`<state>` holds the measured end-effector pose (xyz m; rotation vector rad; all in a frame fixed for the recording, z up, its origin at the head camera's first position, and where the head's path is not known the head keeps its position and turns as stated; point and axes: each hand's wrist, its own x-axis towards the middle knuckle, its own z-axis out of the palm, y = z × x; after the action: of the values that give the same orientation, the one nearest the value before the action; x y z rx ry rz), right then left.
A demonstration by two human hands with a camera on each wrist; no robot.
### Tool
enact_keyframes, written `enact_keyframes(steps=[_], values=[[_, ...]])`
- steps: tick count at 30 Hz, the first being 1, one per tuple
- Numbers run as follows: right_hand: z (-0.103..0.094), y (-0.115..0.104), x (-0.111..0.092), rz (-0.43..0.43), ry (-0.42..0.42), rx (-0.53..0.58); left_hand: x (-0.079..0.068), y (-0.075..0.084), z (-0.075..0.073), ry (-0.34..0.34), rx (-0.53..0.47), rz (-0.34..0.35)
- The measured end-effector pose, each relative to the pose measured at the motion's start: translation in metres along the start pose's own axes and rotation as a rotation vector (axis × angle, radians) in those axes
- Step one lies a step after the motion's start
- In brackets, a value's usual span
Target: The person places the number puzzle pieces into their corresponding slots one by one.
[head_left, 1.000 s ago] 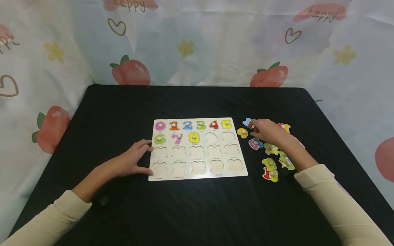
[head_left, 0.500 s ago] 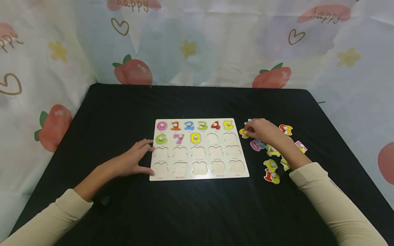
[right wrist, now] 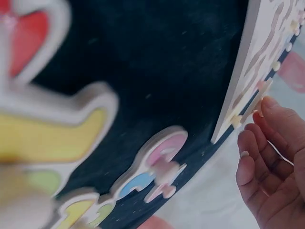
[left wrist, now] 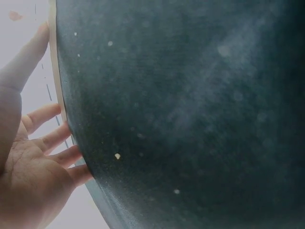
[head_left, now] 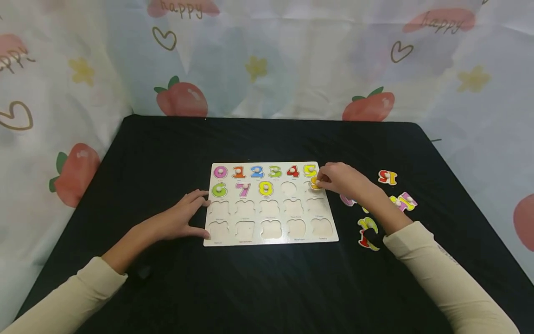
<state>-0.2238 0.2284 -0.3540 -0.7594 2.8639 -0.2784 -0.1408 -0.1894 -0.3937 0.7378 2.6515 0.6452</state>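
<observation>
A pale wooden number puzzle board lies on the black table. Number pieces 0 to 8 sit in its top two rows, and the other recesses show bare wood. My left hand touches the board's left edge with fingers and thumb extended; the left wrist view shows the fingertips against that edge. By its knob, my right hand pinches the yellow number 9 piece over the right end of the second row. In the right wrist view, thumb and forefinger hold this piece edge-on above the board.
Loose number pieces lie right of the board, some overlapping: a red and yellow 15, a pink and yellow piece, a green and red pair, a pink and blue one. My right forearm covers several. A patterned curtain surrounds the table.
My right hand has gone from the blue piece to the number 9 piece, gripped it, and carried it left over the board. My left hand stays at the board's edge.
</observation>
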Motion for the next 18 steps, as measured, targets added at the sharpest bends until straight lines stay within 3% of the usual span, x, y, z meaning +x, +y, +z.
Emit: enact_keyframes(steps=[9,18], values=[[0.006,-0.023,0.017,-0.083,-0.038,0.033,-0.002,0.001,-0.001,-0.003,0.006,-0.007],[0.013,-0.040,0.030,-0.104,-0.076,0.036,-0.001,0.001,-0.002,-0.009,-0.005,-0.007]])
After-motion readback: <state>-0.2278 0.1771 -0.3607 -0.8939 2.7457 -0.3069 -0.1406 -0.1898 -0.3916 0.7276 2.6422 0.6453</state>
